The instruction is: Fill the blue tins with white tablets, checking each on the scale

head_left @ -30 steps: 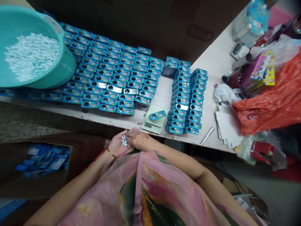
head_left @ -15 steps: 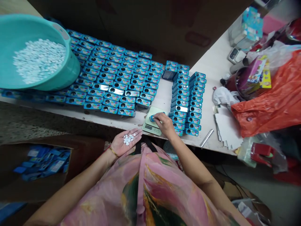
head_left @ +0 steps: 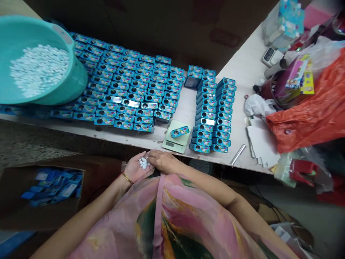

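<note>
Palm up near the table's front edge, my left hand (head_left: 135, 169) cups a small heap of white mints (head_left: 143, 163). My right hand (head_left: 163, 162) reaches across it, fingers bent together at the mints; whether a mint is between the fingertips is hidden. Just beyond both hands, a small blue mint tin (head_left: 180, 131) rests on a pale green digital scale (head_left: 174, 146), touched by neither hand. To the right of the scale stand two rows of similar blue tins (head_left: 202, 134), packed closely.
A turquoise tub (head_left: 78, 77) of mints stands at the left beside a large block of blue tins (head_left: 124, 117). A metal tube (head_left: 238, 154), white cards (head_left: 260, 142) and an orange bag (head_left: 312, 111) lie right. Below left is a cardboard box (head_left: 94, 172) holding blue packs.
My right hand has let go of the tin on the scale and moved left to the mints in my left palm. The tin stays on the scale.
</note>
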`<action>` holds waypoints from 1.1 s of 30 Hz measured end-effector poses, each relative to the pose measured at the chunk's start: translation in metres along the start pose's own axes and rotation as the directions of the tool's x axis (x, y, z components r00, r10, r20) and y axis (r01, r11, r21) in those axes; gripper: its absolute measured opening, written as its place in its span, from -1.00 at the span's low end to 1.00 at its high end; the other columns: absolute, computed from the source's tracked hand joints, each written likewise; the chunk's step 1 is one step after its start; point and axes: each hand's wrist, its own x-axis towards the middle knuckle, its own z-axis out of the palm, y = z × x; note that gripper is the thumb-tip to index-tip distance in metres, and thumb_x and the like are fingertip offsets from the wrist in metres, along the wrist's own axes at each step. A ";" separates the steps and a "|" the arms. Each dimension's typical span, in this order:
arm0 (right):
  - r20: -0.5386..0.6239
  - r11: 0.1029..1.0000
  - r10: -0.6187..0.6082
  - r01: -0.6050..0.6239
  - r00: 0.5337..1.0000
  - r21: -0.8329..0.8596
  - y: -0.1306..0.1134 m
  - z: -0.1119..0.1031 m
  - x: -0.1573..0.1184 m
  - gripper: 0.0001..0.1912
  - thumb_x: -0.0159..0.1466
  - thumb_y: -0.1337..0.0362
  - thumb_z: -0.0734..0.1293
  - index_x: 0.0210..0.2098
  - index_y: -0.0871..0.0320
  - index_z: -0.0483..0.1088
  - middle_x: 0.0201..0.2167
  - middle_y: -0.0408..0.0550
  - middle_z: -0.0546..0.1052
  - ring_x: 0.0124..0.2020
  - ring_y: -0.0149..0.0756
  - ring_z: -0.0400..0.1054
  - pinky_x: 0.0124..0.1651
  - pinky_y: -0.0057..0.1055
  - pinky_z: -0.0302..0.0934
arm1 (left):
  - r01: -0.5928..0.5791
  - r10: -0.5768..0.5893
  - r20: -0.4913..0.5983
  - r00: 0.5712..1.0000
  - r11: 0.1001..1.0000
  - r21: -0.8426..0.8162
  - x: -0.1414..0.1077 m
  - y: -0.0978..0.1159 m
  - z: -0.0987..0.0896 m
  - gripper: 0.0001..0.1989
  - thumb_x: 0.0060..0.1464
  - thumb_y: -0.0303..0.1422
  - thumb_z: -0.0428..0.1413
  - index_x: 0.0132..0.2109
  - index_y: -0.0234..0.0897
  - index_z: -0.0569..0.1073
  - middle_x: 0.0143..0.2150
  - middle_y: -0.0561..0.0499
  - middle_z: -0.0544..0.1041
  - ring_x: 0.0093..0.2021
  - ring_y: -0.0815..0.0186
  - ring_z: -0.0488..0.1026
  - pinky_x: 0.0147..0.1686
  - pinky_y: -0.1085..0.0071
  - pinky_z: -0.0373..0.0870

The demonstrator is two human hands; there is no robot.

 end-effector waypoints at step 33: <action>-0.419 0.869 0.477 -0.487 0.773 0.090 0.105 -0.066 -0.069 -0.50 0.13 0.25 0.28 0.08 0.06 0.18 0.03 0.01 0.27 0.06 -0.19 0.13 0.06 -0.19 0.10 | -0.175 0.170 -0.098 0.981 0.984 -0.043 -0.006 0.022 -0.004 -0.71 0.08 -0.47 -0.09 -0.12 -0.51 0.42 -0.07 -0.30 0.45 0.00 0.09 0.35 -0.13 0.26 0.40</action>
